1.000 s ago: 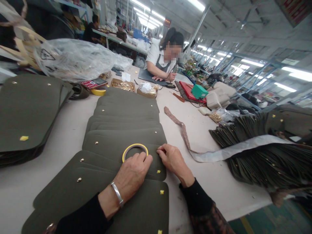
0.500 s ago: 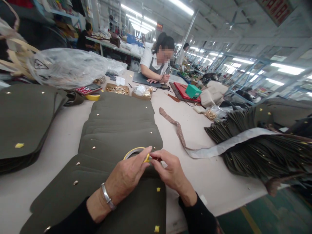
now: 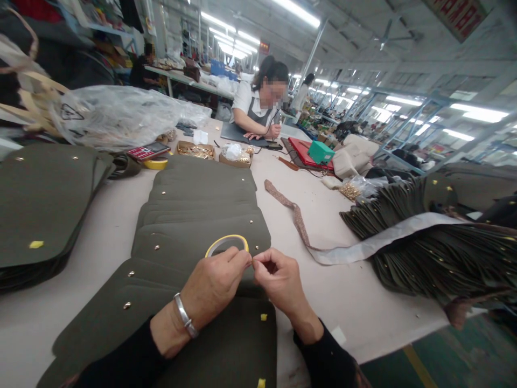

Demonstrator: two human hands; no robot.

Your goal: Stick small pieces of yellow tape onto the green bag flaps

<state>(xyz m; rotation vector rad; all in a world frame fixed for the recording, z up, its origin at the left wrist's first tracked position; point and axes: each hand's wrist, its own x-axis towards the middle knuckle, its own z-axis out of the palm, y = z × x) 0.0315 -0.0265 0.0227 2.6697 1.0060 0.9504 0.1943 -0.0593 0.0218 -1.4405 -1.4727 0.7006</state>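
Head view: tape at the left hand's fingertips, mid-frame.
We find the left hand closed on the tape's near right edge; the right hand's thumb and forefinger pinch together just beside, lower right of the ring; whether they grip a tape end, we cannot tell. The left is nearer. The tape, a yellow-rimmed, grey-lined ring, shows its oval running left to right above dark green panels.

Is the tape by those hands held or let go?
Held: the left hand grips the tape roll, its far rim showing above the fingers. Whether it touches the panels, I cannot tell.
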